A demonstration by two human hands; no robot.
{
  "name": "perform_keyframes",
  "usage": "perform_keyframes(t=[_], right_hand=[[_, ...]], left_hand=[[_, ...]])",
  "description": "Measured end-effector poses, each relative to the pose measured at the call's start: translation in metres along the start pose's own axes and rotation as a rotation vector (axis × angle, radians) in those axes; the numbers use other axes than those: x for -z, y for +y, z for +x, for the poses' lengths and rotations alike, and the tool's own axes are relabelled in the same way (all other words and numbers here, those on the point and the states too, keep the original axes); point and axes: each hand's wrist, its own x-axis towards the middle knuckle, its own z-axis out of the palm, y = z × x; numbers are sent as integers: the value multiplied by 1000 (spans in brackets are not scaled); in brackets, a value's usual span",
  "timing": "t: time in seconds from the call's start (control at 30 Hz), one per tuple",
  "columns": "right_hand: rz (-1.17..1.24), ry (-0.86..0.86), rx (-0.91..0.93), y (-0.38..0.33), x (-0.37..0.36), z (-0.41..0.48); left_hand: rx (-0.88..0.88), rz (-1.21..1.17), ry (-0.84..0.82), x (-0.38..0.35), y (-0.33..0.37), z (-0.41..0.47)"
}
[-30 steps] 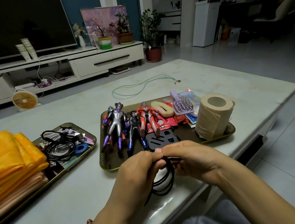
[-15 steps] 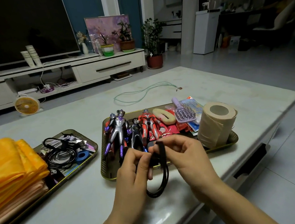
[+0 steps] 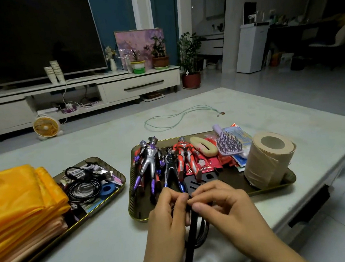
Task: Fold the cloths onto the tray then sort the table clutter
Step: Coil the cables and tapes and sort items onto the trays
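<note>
bench [image 3: 248,112] | 9 o'clock: left tray [image 3: 117,172], folded cloths [image 3: 18,201] on its left, cables [image 3: 83,185] on its right | centre: right tray [image 3: 132,204], toy figures [image 3: 149,165] at its 9, hairbrush [image 3: 229,145] at 1, paper roll [image 3: 269,160] at 3 | 12 o'clock: loose cord [image 3: 176,118] behind the trays | 6 o'clock: left hand [image 3: 165,214], right hand [image 3: 220,205], coiled cable [image 3: 198,232] between them

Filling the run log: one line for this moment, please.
left hand, right hand: pinch coiled black cable | green cord: loose on table

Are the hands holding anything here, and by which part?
Yes: the left hand and right hand both pinch a coiled black cable at the top of its loops; the rest hangs below.
</note>
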Motion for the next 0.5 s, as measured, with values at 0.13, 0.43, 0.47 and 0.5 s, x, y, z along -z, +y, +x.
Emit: perform_keyframes(t=[0.13,0.43,0.47,0.5], right_hand=[[-100,-88,-80,5,1,2],[-570,-87,116,10,2,6],[-548,-75,93,10,3,7],[-534,-62,56,10,3,6]], left_hand=[[-35,36,-4,1,-1,0],[-100,115,-57,-3,1,-2],[-116,131,-68,-3,0,-1],[-132,156,-84,-2,0,-2]])
